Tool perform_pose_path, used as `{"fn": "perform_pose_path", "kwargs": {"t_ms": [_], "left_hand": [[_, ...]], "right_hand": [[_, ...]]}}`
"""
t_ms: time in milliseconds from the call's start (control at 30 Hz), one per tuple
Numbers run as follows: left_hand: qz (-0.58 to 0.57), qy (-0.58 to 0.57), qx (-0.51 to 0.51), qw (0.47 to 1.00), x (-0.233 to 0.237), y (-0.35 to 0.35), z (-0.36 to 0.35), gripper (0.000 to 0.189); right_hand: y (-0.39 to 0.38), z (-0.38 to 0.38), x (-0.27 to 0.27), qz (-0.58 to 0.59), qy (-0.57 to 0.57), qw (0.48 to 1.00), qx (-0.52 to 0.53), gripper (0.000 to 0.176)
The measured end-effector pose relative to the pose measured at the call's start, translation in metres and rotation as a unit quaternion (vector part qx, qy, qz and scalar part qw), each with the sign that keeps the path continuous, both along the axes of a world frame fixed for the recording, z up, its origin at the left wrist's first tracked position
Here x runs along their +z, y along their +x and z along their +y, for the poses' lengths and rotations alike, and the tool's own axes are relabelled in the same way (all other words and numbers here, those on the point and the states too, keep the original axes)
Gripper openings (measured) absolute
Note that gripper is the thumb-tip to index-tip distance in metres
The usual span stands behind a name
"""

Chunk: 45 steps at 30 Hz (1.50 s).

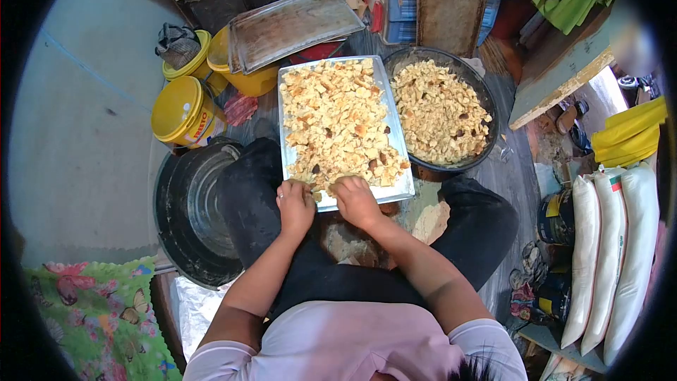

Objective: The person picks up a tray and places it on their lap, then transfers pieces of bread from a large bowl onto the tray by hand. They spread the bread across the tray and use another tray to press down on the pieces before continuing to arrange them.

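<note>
Had left hand [297,204] and right hand [357,201] curled at bread-like pieces [331,109] on the near end of the metal tray [403,189], any pinch impossible to tell, and risked a lapward spill by dragging over that low rim!

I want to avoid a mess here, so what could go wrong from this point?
Bread-like pieces reach close to the rim of the shallow tray, so some might spill over if it tips.
The tray sits right beside the round basin, so a bump could mix the two batches.
The hands are bare, so crumbs may stick.
</note>
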<state>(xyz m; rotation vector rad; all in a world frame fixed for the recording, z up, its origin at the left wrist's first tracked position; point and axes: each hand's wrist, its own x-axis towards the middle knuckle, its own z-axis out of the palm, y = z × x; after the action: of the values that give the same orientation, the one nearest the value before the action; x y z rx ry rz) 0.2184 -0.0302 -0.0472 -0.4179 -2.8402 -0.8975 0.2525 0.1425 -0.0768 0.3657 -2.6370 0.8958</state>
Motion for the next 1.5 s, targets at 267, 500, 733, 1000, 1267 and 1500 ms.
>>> {"fn": "perform_pose_path", "kwargs": {"t_ms": [267,500,733,1000,1267,1500], "left_hand": [[0.055,-0.009,-0.055,0.997,-0.014,-0.047,0.007,0.015],[0.053,0.097,0.037,0.993,-0.006,-0.075,0.0,0.012],[0.032,0.028,-0.017,0.999,-0.017,-0.084,-0.001,0.02],[0.019,0.08,0.054,0.995,-0.024,-0.094,0.002,0.011],[0.042,0.069,0.065,0.995,-0.032,-0.106,0.003,0.021],[0.07,0.009,-0.015,0.997,-0.026,-0.108,0.019,0.045]], "right_hand": [[-0.006,0.02,0.01,-0.011,0.043,0.999,-0.02,0.033],[-0.016,0.093,0.005,0.003,-0.017,0.965,-0.262,0.034],[-0.015,0.094,-0.007,-0.044,-0.02,0.967,-0.252,0.014],[-0.037,0.105,0.016,0.042,-0.227,0.939,-0.254,0.016],[-0.037,0.103,0.017,-0.03,-0.158,0.966,-0.203,0.028],[-0.01,0.1,-0.014,-0.071,-0.127,0.96,-0.241,0.05]]}}
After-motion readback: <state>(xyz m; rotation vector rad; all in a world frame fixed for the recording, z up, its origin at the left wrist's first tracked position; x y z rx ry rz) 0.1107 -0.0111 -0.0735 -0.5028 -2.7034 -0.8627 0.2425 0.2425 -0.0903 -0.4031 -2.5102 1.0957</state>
